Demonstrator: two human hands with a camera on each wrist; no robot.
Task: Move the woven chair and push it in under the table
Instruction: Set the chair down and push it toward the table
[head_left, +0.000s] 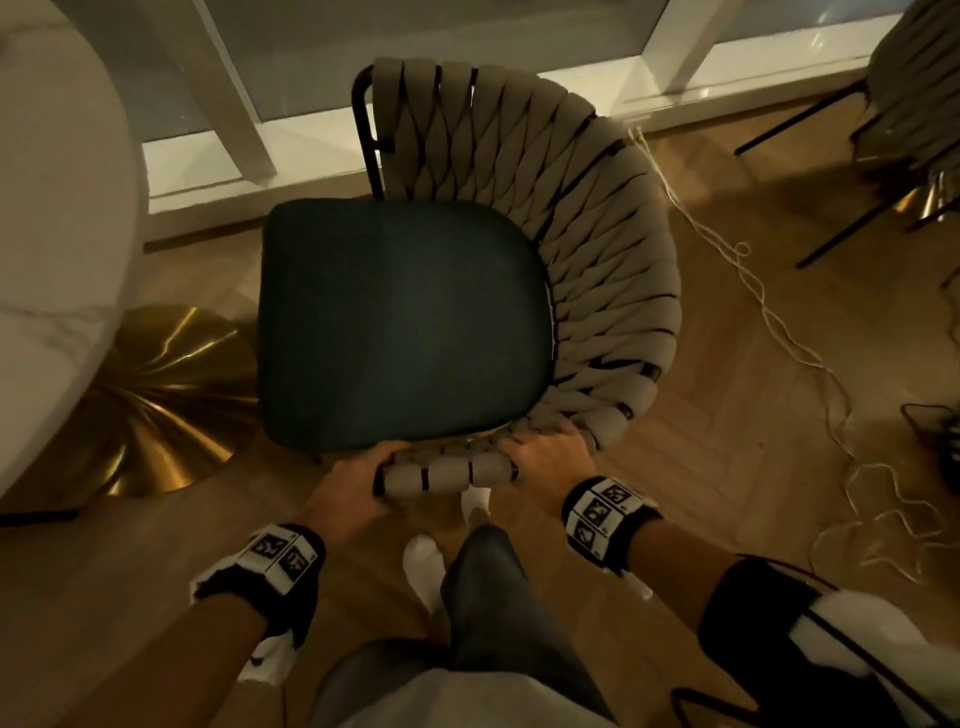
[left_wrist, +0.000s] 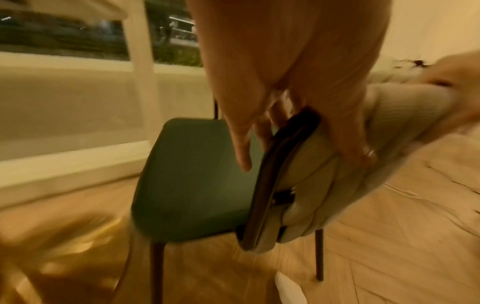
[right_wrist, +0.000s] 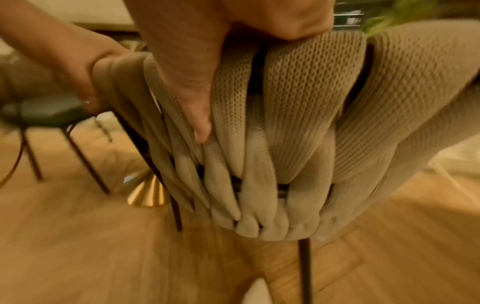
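Both the left hand (head_left: 349, 488) and right hand (head_left: 550, 454) grip the near end of the woven chair (head_left: 587, 249)'s wrapped backrest, the chair standing on the wood floor (head_left: 727, 415) beside the table (head_left: 57, 218), its green seat (head_left: 400, 322) not yet under the top

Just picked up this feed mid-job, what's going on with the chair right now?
A person stands at the side of the woven chair and holds the end of its wrapped backrest with both hands: the left hand grips the very end of the frame, the right hand grips the woven straps beside it. The green seat faces the white marble table, beside its gold pedestal base. The chair is not yet under the table. The wrist views are blurred.
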